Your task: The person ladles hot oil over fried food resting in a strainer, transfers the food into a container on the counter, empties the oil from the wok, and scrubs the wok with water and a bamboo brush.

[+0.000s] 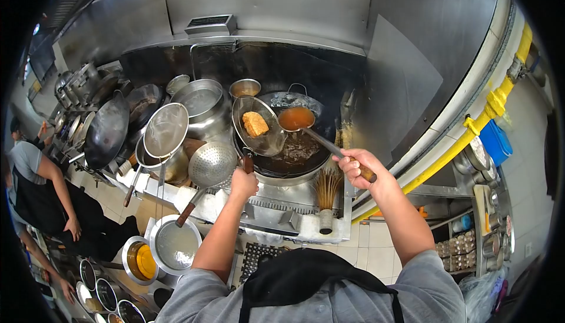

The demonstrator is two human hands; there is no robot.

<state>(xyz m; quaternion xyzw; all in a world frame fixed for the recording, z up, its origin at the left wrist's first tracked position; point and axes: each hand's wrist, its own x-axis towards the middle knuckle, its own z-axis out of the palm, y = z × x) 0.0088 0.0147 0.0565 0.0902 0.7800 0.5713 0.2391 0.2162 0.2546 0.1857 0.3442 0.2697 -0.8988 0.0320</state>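
My left hand [244, 183] is closed around the wooden handle of a wire-mesh strainer [276, 140]. A golden-brown fried piece of food [255, 124] lies in its mesh. My right hand [360, 169] grips the wooden-ended handle of a ladle [296, 119], whose bowl is full of orange-brown liquid. Ladle and strainer are held side by side over a large wok [300, 167] with dark, bubbling oil. Just left of my left hand rests a perforated skimmer [212, 165] with a wooden handle.
A bamboo brush [327, 199] stands at the stove's front right. Left of the wok are a steel pot [200, 100], a round sieve [166, 130] and an empty wok [107, 130]. Bowls [175, 244] sit at lower left. A person in a dark apron [65, 205] stands further left.
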